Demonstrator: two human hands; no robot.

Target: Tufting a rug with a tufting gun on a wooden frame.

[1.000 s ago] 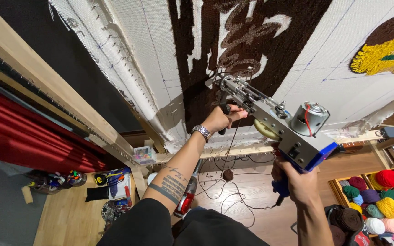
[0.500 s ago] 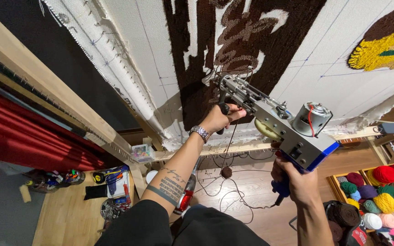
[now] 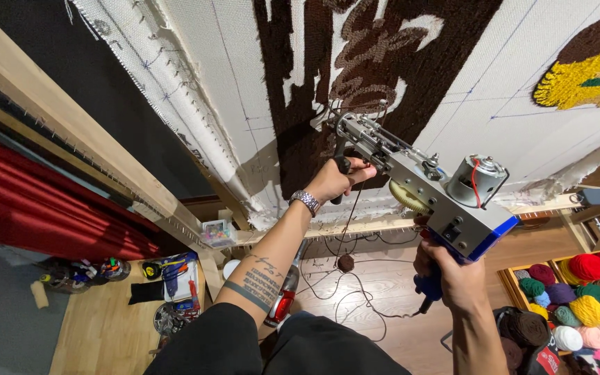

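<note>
- A person is looking down at their own two bare hands, which are holding a tufting gun [image 3: 425, 184] up against a white cloth [image 3: 244, 76] stretched on a wooden frame [image 3: 57, 125].
- The tufting gun is a grey metal machine with a blue rear edge and a small round motor on top; it is sitting tilted, its needle end touching the cloth at the edge of a dark brown tufted patch [image 3: 300, 104].
- The left hand [image 3: 335, 179] is curling shut around the black front grip of the tufting gun, just below its needle end; a metal watch [image 3: 305, 201] is sitting on that wrist and a tattoo is showing on the forearm.
- The right hand [image 3: 453, 278] is closing tight around the blue rear handle, under the body of the tufting gun.
- A thin dark yarn strand [image 3: 345, 229] is hanging from the tufting gun down to a small brown ball [image 3: 345, 262] lying on the wooden floor [image 3: 383, 305] below it.
- Up and to the right of the tufting gun, a yellow, green and brown tufted shape [image 3: 588, 69] is showing on the cloth.
- Below and to the right of the tufting gun, yarn balls [image 3: 592, 292] in red, yellow, green, purple and pink are lying in wooden boxes.
- Far to the left of the tufting gun, a red curtain [image 3: 43, 208] is hanging, with small tools [image 3: 175, 271] cluttering the floor near it.
</note>
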